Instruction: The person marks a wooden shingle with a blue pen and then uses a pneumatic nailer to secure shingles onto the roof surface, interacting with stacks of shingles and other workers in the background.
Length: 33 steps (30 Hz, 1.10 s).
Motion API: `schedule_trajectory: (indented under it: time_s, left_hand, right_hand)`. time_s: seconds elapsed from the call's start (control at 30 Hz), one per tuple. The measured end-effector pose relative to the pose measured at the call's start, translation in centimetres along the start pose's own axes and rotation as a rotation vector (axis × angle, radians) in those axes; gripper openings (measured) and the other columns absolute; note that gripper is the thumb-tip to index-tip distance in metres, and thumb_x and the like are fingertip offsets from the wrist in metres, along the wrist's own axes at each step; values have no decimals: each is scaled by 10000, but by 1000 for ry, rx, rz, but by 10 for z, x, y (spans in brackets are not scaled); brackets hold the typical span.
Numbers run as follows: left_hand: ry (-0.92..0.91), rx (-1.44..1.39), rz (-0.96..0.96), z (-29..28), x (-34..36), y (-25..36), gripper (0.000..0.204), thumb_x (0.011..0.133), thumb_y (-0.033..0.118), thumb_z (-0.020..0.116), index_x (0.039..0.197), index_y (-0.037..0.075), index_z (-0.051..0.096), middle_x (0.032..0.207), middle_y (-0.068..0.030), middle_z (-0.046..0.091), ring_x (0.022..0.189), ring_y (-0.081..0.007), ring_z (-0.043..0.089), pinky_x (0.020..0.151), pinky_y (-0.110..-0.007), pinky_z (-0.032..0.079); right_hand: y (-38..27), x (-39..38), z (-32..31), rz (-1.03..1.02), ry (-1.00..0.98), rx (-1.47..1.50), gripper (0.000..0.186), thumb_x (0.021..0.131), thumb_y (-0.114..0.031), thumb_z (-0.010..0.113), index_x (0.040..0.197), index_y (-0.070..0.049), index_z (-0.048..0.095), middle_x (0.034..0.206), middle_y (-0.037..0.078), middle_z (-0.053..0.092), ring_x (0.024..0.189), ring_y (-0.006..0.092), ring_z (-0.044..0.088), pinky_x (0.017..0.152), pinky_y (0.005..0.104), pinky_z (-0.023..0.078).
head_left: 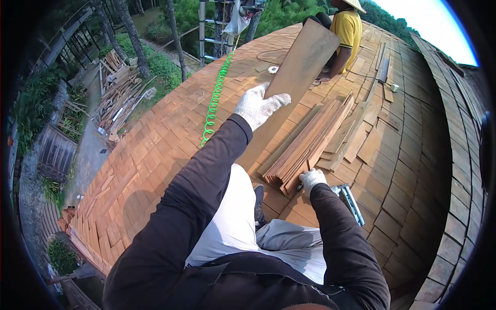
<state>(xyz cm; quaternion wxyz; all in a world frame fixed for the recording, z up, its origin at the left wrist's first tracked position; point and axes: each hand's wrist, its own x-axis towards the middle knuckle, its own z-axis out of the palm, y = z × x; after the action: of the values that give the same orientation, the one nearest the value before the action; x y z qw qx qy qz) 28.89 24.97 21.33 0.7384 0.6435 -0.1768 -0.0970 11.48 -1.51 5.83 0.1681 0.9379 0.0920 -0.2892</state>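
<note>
My left hand [259,105], in a white knit glove, grips a long flat wooden board [305,57] by its edge, thumb over its face. The board slants up and away from my lap, its lower end near my knee. My right hand [313,179], also gloved, is closed low at the near end of a stack of thin wooden boards [310,144]. A small dark part shows by its fingertips; what it holds is mostly hidden. Right beside that wrist is a metallic nail gun or stapler [351,205], partly covered by my sleeve.
Wooden shingles [170,181] cover the curved, sloping roof I sit on. Loose boards [356,129] lie right of the stack. A person in a yellow shirt [347,31] sits ahead. A green coiled hose [217,95] runs along the left, near the roof's edge; a ladder [209,39] stands beyond.
</note>
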Motion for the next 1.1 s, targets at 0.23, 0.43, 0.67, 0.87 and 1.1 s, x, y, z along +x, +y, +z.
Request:
schedule_trajectory:
  time_s: [0.23,0.43,0.67,0.87,1.1]
  left_hand:
    - [-23,197,-79,-10,5,-13,507,891,336,829,1231,-9,681,1088,-74,749,973,-116,678,874,-300,542]
    - [-42,439,2,-1,2,3,653,862,573,775,1239,42,714,1115,-171,759,1026,-274,725,899,-369,547]
    - [-170,672,3,16,-3,13,719,869,675,697,1203,39,728,1097,-212,748,1054,-339,712,922,-416,539]
    - [-434,963,29,34,-12,10,753,879,731,602,1130,34,736,1045,-241,731,1018,-412,689,910,-455,526]
    - [-614,1093,49,61,-34,20,702,881,691,612,1097,36,746,1001,-233,735,970,-398,701,881,-447,534]
  right_hand:
    - [15,17,2,-164,-63,-154,249,923,-237,660,1128,-201,796,1238,39,698,1243,254,617,1001,396,511]
    - [25,16,21,-168,29,-105,240,900,-239,687,1106,-164,784,1171,88,715,1109,288,680,920,426,558]
    - [55,-78,-60,364,1000,1103,126,927,-138,704,1013,-46,695,888,77,695,759,193,691,718,342,583]
    - [57,-149,-113,180,1657,1857,216,962,-68,709,1146,12,627,911,105,711,713,173,703,600,281,579]
    - [38,-158,-109,-45,1686,1883,200,998,-31,636,1185,33,603,1111,169,717,879,246,749,766,359,638]
